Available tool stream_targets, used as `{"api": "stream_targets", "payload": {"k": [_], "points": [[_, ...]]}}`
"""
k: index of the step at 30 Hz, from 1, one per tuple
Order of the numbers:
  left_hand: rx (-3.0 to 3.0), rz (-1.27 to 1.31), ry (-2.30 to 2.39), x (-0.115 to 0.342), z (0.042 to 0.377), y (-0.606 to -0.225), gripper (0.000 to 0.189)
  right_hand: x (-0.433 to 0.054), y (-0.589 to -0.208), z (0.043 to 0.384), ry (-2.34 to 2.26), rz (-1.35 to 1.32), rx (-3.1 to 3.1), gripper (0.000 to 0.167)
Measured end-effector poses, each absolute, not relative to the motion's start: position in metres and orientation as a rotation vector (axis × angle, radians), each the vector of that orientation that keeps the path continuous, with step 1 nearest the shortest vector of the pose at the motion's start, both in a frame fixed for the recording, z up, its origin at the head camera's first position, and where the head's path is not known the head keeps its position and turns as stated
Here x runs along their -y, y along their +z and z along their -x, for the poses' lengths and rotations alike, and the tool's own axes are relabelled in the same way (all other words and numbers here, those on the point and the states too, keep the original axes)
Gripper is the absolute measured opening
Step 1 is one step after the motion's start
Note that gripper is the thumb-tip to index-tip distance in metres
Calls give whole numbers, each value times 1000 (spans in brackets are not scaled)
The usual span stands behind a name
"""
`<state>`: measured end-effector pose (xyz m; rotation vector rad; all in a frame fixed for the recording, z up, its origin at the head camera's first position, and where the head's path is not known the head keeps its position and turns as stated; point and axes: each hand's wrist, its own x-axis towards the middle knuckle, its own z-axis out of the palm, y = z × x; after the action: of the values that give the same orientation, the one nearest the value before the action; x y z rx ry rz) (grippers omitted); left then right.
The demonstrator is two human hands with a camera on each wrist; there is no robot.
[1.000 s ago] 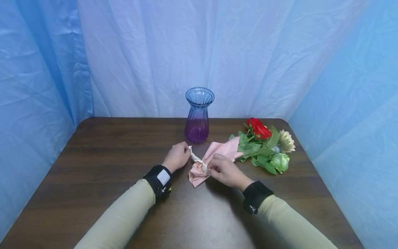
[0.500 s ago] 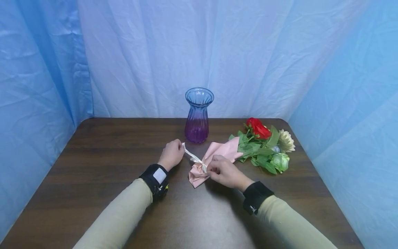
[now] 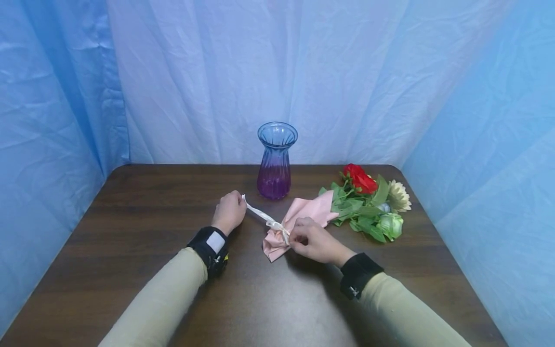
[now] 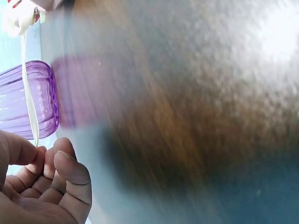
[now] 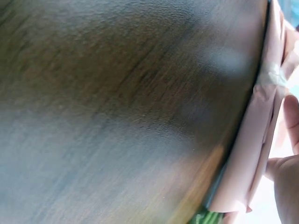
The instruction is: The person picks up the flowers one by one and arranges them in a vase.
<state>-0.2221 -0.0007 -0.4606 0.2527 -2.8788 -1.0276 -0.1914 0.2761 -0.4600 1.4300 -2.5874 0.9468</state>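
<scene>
right hand (image 3: 315, 241): curled at the R side of the cone-shaped pink paper wrap (image 3: 310, 208), thumb + index tips brought together by the knot; looks like the thin white fabric ribbon (image 3: 260, 213) is being pinched there, tho exact contact's hidden tbh.
wrap: laid flat on the dark brown wood-grain table (image 3: 108, 270), mostly R of the left hand and just L of/beyond the right, which is def. the nearer one. Long axis is run from near L (gathered, crumpled end) to far R (flared end).
left hand (image 3: 230, 212): held apart from the wrap, out to the L and a bit farther off; ribbon's free end is gripped btwn thumb + index, other fingers bent.
ribbon: stretched p. straight from L fingertips to knot, i.e. far L to near R, so the wrap's axis is met roughly crosswise.
flowers: red bloom (image 3: 361, 179), cream daisy-like bloom (image 3: 399, 196), pale green bloom (image 3: 391, 226) + green leaves (image 3: 350, 205), all poked out the flared end, well away from both hands.
vase: blue-to-purple ribbed glass vase (image 3: 274, 178), stood upright just beyond the ribbon, not touched; closest obstacle on the far side imo.
backdrop: pale blue cloth curtain (image 3: 208, 86), hung behind the table.
</scene>
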Motion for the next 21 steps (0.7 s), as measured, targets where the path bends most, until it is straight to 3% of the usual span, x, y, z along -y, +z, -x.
{"api": "stream_targets", "payload": {"k": [21], "points": [[2871,-389,-1068,27,221,-459,28,-289,-462,196,1074,-1383,2679,12]]}}
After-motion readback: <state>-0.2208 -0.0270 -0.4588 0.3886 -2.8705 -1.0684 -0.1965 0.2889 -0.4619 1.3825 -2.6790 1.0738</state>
